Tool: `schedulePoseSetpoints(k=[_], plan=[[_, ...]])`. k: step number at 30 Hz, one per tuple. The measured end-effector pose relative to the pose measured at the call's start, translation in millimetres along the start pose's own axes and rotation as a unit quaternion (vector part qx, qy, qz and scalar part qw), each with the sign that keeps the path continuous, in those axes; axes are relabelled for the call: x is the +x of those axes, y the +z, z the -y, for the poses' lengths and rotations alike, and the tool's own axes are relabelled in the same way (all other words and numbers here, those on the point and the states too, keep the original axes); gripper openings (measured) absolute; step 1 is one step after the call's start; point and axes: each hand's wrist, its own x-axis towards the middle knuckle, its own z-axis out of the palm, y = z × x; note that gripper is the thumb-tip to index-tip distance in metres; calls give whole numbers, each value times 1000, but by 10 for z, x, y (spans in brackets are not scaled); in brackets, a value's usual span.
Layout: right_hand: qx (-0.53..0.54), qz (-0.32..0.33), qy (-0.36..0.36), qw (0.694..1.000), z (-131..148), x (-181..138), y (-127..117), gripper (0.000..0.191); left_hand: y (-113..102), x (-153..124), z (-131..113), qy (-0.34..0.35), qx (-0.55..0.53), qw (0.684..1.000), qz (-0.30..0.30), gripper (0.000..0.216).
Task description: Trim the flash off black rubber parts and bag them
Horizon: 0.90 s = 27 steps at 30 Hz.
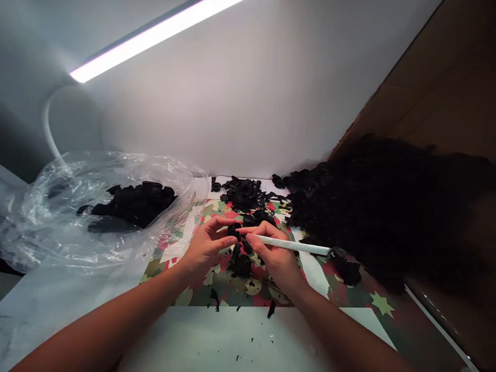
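A small round black part with ridged sides is pinched between the thumb and fingers of my left hand. My right hand grips a slim tool with a long white handle, much as one holds a pen. Its working tip meets the black part and is mostly hidden by my fingers. The handle's far end points right. Beneath both hands lie black scraps on a red, green and cream patterned sheet.
At left, a clear plastic bag holds several black parts. A large heap of black pieces fills the right side against a cardboard panel. A smaller scrap pile lies behind my hands. A lamp shines above.
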Motion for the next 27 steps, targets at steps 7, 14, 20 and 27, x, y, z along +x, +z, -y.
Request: schedulePoseSetpoints(k=[7, 14, 20, 27], plan=[[-47, -2, -11, 999, -62, 7, 9, 24, 30, -28, -15, 47, 96, 994, -23, 36], [-146, -15, -93, 985, -60, -36, 40, 20, 63, -49, -10, 55, 103, 992, -47, 32], [-303, -25, -252, 919, -141, 5, 20, 19, 75, -80, -3, 23, 54, 998, -29, 29], [-298, -153, -112, 936, -140, 277, -396, 21, 143, -95, -80, 11, -70, 997, 41, 30]])
